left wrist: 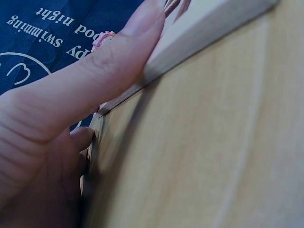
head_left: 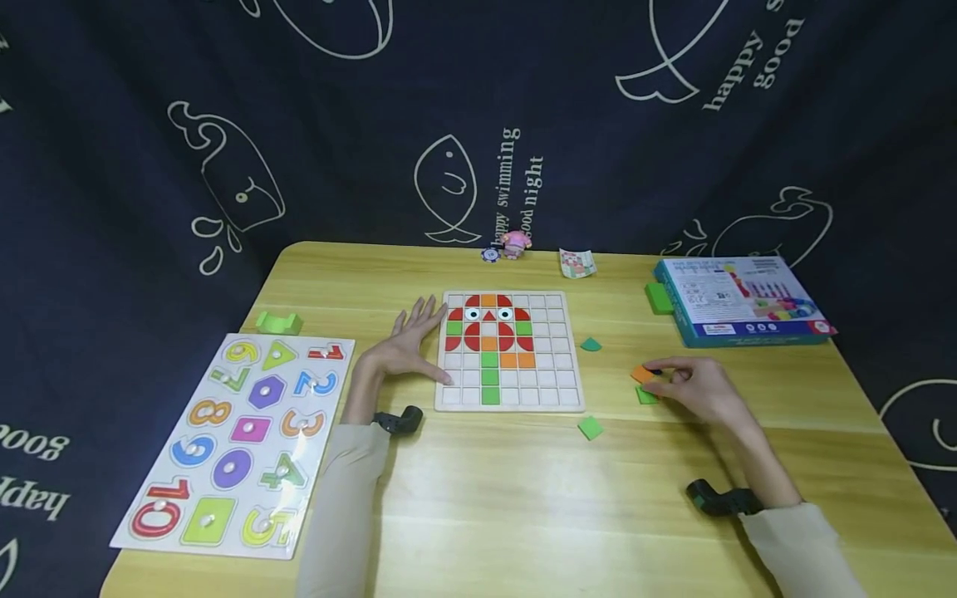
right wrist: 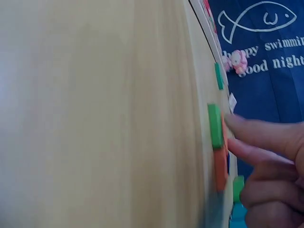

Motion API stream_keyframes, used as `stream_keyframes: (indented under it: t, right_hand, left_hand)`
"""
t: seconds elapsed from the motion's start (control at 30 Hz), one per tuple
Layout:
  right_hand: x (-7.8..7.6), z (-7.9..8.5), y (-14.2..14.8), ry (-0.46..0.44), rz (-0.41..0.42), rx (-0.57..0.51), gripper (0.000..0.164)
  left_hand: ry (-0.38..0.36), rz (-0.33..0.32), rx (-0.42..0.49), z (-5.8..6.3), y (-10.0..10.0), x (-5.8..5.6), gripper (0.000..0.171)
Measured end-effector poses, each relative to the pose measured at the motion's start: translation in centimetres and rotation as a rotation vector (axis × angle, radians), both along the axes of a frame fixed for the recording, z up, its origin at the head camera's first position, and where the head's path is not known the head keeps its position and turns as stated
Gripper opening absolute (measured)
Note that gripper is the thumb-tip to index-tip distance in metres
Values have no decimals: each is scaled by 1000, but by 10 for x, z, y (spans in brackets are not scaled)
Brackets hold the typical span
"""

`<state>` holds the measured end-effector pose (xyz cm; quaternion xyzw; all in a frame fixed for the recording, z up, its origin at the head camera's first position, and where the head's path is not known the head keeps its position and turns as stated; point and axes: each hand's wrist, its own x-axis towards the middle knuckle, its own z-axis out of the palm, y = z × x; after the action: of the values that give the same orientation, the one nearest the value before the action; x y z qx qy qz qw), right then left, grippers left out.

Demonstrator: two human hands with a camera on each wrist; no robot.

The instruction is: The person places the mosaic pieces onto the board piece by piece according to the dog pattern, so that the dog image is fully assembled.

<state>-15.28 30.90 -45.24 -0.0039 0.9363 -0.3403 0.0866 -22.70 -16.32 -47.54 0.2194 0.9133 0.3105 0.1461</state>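
A white grid board (head_left: 549, 379) lies mid-table, with red, orange, green and white tiles forming a bird-like figure with two round eyes. My left hand (head_left: 407, 342) spreads along its left side; the thumb (left wrist: 114, 57) rests on the board's edge and the other fingers reach toward its far left corner. To the right of the board, my right hand (head_left: 695, 386) pinches an orange tile (head_left: 640, 375) between thumb and forefinger. A green tile (head_left: 646, 396) lies just below those fingertips. In the right wrist view, a green tile (right wrist: 215, 126) partly hides the pinched one, with another orange piece (right wrist: 220, 168) beside it.
A teal quarter-round piece (head_left: 591, 344) and a green tile (head_left: 590, 428) lie near the board's right side. A number puzzle board (head_left: 295, 490) covers the left. At the back are a boxed toy (head_left: 740, 299), a green block (head_left: 659, 299), a picture card (head_left: 577, 263) and a pink figurine (head_left: 515, 243).
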Motion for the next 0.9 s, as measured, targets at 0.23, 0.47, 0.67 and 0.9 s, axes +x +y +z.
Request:
stream_keyframes:
  t: [0.23,0.47,0.67,0.9]
  right_hand:
    - [-12,-5,-22,10,-7,-9,36]
    - [-15,-8,-23,-26,2,-64,37]
    - [-17,-3,-28,-14,45,11,33]
    - [-20,17,-74,-18,158,-50,28]
  left_hand:
    - [2,-1,-7,1,1,1,128]
    - [-18,10,-10,0,2,1,129]
    - [-9,10,-8,-1,2,0,129]
    - [-18,23,-2,1,-1,1,130]
